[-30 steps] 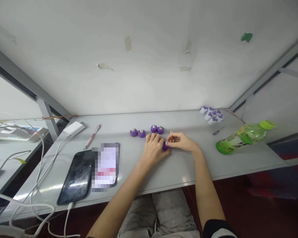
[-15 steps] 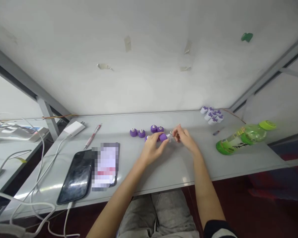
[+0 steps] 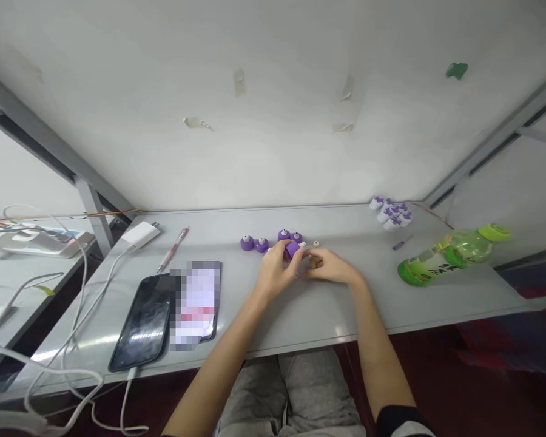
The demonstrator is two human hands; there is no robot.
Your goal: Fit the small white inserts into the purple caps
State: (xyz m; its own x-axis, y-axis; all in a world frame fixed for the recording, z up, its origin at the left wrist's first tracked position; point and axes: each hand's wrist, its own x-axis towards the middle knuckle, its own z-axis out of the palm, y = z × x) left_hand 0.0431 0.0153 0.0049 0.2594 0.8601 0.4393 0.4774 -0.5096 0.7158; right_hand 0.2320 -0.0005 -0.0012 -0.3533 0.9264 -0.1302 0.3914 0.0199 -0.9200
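Observation:
My left hand is closed round a purple cap with a white tip that points right. Close against it on the right is my right hand, its fingers curled in toward the cap; whatever they pinch is too small or hidden to make out. Just behind the hands, several similar purple caps with white nozzles stand on the table, one partly covered by my left hand. A small white piece lies behind my right hand.
Several white-and-purple parts cluster at the back right, near a small screwdriver-like tool. A green drink bottle lies at the right. Two phones, a pen, a white charger and loose cables occupy the left.
My right hand has come down and left, beside my left hand, and its wrist has turned inward. The small white piece behind it shows more plainly. My left hand still holds the cap.

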